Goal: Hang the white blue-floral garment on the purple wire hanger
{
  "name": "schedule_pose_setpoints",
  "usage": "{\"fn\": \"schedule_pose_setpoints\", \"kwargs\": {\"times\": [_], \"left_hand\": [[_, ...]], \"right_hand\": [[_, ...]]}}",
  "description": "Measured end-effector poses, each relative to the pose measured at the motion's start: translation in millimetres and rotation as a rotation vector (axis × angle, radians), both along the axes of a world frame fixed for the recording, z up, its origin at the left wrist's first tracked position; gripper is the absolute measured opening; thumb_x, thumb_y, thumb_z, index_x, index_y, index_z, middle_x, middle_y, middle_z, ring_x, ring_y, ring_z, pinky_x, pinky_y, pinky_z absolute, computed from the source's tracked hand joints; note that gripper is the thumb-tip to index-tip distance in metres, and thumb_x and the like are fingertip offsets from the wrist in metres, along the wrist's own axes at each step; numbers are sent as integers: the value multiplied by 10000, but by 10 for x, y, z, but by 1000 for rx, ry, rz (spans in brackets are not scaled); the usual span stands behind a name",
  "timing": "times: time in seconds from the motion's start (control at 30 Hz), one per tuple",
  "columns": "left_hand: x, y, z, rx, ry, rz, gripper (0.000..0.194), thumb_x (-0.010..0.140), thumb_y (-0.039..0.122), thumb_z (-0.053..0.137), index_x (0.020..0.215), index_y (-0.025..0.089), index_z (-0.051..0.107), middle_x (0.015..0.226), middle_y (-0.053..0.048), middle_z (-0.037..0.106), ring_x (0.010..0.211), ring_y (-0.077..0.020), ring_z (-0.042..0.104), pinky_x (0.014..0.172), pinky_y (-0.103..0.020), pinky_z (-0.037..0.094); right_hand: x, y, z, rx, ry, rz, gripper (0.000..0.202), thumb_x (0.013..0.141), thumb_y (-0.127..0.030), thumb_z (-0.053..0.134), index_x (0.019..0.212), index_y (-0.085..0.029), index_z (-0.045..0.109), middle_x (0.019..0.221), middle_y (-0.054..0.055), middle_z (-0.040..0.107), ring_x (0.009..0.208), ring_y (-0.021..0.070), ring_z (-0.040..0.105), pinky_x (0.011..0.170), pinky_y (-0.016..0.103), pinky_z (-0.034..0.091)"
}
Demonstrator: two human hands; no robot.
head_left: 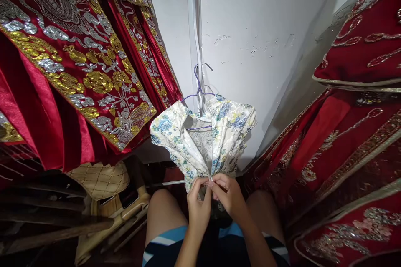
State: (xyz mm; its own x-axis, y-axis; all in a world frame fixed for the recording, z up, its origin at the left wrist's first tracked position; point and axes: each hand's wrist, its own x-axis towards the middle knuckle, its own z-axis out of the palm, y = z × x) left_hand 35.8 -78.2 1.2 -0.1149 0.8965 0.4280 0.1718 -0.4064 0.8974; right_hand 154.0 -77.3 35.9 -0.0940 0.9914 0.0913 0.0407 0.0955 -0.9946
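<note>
A white blouse (233,123) with blue and yellow flowers hangs in front of me on a thin purple hanger (198,86). Its front is parted at the neck, showing the patterned inside, and the two edges meet low down in a V. At the point of that V, my left hand (199,198) pinches the left edge between thumb and fingers. My right hand (228,196) pinches the other edge right beside it, the fingertips of both nearly touching. Whether a button or other fastener sits between the fingertips is too small to tell. The blouse's lower part is hidden behind my hands.
Red costumes with gold and silver sequins (97,81) hang at the left, and a beaded red garment (328,150) at the right. A white wall (250,29) stands behind the hanger. A wooden chair (125,212) with a quilted cushion (100,179) is at lower left, beside my knees.
</note>
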Motion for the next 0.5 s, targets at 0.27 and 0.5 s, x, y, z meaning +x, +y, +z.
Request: {"fn": "schedule_pose_setpoints", "kwargs": {"times": [0.27, 0.5], "left_hand": [[-20, -35, 35, -28, -10, -42, 161, 946, 313, 589, 890, 182, 663, 798, -28, 613, 750, -159, 589, 679, -235, 468], [11, -48, 36, -39, -36, -67, 151, 941, 297, 586, 894, 175, 664, 797, -28, 621, 748, -156, 591, 683, -235, 474]], "right_hand": [[26, -1, -47, 88, -29, -23, 188, 914, -365, 601, 829, -197, 613, 621, -5, 599, 584, 150, 574, 570, 255, 441], [47, 3, -185, 130, -9, -59, 164, 880, -337, 665, 817, -188, 635, 592, -16, 570, 576, 145, 551, 563, 258, 423]]}}
